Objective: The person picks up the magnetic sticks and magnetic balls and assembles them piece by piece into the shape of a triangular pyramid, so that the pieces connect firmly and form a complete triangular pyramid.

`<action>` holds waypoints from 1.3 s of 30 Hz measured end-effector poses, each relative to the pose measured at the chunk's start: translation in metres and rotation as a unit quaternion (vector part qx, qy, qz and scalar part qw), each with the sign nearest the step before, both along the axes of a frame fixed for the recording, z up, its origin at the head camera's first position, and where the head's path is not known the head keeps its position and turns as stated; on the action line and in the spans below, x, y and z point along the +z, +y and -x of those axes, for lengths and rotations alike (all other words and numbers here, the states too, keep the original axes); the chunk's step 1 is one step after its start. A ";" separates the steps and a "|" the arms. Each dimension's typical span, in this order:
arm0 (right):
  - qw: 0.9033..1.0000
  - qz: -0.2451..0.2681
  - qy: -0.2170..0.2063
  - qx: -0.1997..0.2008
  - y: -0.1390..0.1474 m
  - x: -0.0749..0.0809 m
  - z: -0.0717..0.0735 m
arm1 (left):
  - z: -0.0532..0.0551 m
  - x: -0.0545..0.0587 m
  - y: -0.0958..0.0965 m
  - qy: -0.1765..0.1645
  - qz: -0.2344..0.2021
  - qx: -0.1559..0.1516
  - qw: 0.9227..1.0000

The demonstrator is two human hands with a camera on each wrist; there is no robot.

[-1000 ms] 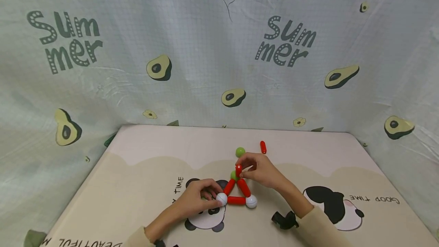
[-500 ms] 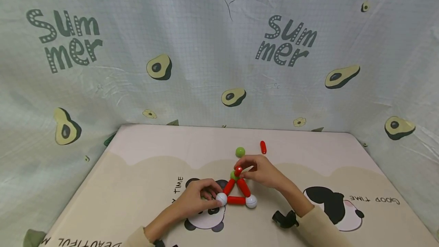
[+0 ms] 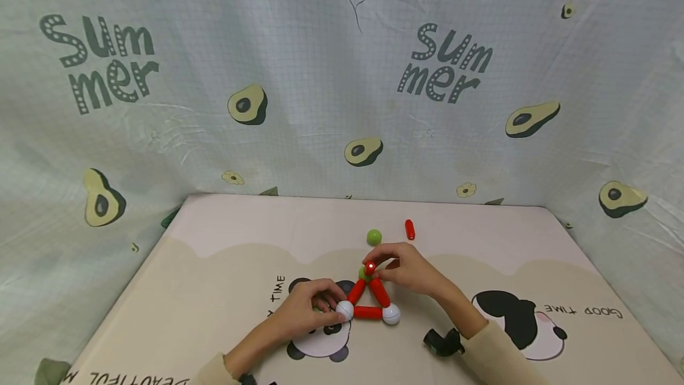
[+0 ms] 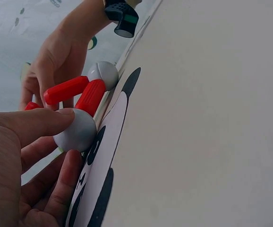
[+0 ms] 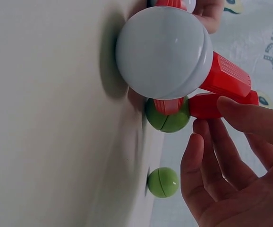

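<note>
In the head view, red rods and balls form a triangle on the table, with a green ball (image 3: 364, 273) at its far corner. My left hand (image 3: 312, 309) pinches the left white ball (image 4: 76, 131) between thumb and fingers. The right white ball (image 3: 391, 314) rests untouched; a red rod (image 5: 228, 75) slants up from it, off the table. Beyond it, my right hand (image 3: 408, 265) pinches another red rod (image 5: 206, 105), whose lower end meets the green ball. A red rod (image 3: 368, 313) joins the two white balls.
Behind the right hand lie a loose green ball (image 3: 374, 237) and a loose red rod (image 3: 409, 229). A black strap-like piece (image 3: 445, 342) is by the right sleeve. A printed curtain (image 3: 299, 76) hangs behind the table (image 3: 240, 236).
The rod in my right hand has tipped toward the camera, its top end now facing me, and the hand has sunk slightly. My left hand holds still on the white ball.
</note>
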State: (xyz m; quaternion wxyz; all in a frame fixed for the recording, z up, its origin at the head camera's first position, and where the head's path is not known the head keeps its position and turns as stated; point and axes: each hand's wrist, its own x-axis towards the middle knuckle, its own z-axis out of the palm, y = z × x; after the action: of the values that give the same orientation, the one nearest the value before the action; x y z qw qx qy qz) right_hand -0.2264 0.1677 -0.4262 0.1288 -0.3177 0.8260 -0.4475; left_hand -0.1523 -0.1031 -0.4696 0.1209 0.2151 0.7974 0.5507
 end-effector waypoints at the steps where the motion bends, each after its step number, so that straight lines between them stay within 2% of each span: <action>1: 1.000 0.000 0.001 0.000 0.000 0.000 0.000 | 0.000 0.000 0.000 0.000 -0.001 0.000 1.000; 6: 1.000 0.002 -0.001 0.001 0.001 -0.001 0.002 | 0.000 0.000 -0.001 0.001 -0.003 0.000 1.000; 10: 1.000 0.004 -0.006 -0.017 0.006 0.000 0.005 | 0.000 -0.001 -0.001 0.004 -0.001 0.001 1.000; 17: 0.995 0.009 -0.001 -0.102 0.026 0.001 0.021 | 0.001 -0.003 0.000 0.004 -0.002 0.001 1.000; 25: 0.977 0.003 -0.011 -0.212 0.047 0.006 0.051 | 0.001 -0.002 0.001 0.002 0.003 0.004 1.000; 29: 0.962 -0.042 -0.015 -0.269 0.053 0.004 0.067 | 0.001 -0.003 0.000 0.001 0.004 0.005 1.000; 31: 0.956 -0.073 -0.023 -0.283 0.055 0.002 0.074 | 0.001 -0.003 0.000 0.000 0.003 0.004 1.000; 36: 0.947 -0.137 -0.070 -0.280 0.055 -0.001 0.086 | 0.001 -0.003 -0.001 0.000 0.004 0.004 1.000; 39: 0.945 -0.150 -0.098 -0.272 0.054 -0.003 0.090 | 0.001 -0.002 -0.001 0.001 0.002 0.003 1.000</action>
State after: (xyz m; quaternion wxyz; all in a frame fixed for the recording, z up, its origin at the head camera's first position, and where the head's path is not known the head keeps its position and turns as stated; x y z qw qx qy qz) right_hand -0.3166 0.2217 -0.4288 0.1287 -0.0124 0.9219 -0.3651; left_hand -0.1531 -0.1038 -0.4717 0.1185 0.2128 0.7996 0.5489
